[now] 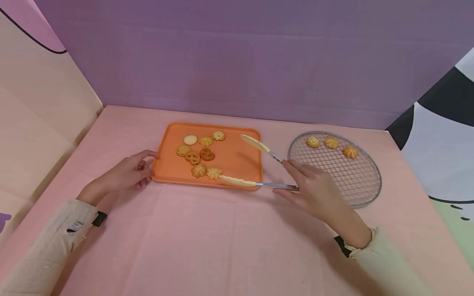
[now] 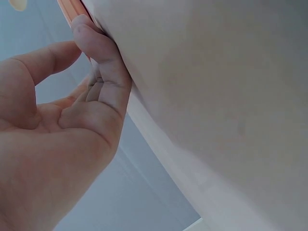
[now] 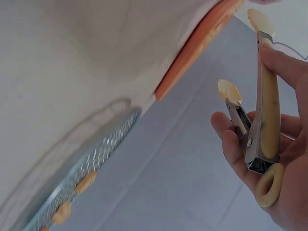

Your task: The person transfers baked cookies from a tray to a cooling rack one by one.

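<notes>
My left hand is at the left edge of an orange tray, its thumb and fingers pinching the rim. Several cookies lie on the tray, among them a dark pretzel-shaped cookie, a pale round cookie and a flower-shaped cookie. My right hand grips a pair of tongs with cream tips and metal arms. The tongs are spread wide over the tray's right part, nothing between their tips. One tip comes close to a star-shaped cookie at the front.
Right of the tray is a round wire rack. Along its far side lie three cookies: a round cookie, a swirled cookie and a browner cookie. A pink cloth covers the table; a purple backdrop stands behind.
</notes>
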Demonstrator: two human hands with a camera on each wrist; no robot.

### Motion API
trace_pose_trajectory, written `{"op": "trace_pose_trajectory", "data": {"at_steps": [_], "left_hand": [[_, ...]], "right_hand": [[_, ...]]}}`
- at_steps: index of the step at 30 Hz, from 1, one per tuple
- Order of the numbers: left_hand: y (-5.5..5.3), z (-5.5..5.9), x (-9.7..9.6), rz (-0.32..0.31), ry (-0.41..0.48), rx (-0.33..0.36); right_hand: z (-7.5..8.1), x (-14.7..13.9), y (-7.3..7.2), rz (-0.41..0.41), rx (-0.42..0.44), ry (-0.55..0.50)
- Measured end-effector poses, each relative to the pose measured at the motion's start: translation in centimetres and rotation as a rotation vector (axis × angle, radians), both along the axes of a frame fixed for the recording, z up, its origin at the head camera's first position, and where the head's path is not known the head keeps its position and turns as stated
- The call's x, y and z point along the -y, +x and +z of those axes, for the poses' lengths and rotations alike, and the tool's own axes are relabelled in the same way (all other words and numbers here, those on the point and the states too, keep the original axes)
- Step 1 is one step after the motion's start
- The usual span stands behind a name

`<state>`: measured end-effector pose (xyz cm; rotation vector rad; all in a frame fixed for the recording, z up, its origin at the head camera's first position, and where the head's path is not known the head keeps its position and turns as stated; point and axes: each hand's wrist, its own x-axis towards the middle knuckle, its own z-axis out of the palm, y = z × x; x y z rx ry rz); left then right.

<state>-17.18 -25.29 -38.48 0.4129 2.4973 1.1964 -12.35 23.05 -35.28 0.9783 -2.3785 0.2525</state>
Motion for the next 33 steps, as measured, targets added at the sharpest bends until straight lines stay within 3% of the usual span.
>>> {"op": "trace_pose_trajectory", "data": {"at_steps": [8,14,19,26,33], "left_hand": [[-0.1,-0.3,0.0,-0.007,0.013,-0.001],[0.0,-0.4,0.0,-0.014,0.006,-0.009],[-0.1,-0.3,0.1,-0.012,0.002,-0.018],[0.0,-0.4,0.0,-0.008,0.013,-0.013],[0.0,-0.2,0.0,-0.011,0.011,-0.008]], "right_hand": [[-1.0,1.5,-0.8,-0.028,0.058,0.072],[-1.2,2.0,-1.3,-0.041,0.095,0.071],[-1.1,2.6,-2.0,-0.019,0.09,0.081],[-1.2,2.9,-2.4,-0.056,0.081,0.132],[-1.3,3.0,-2.7,-0.022,0.047,0.133]]}}
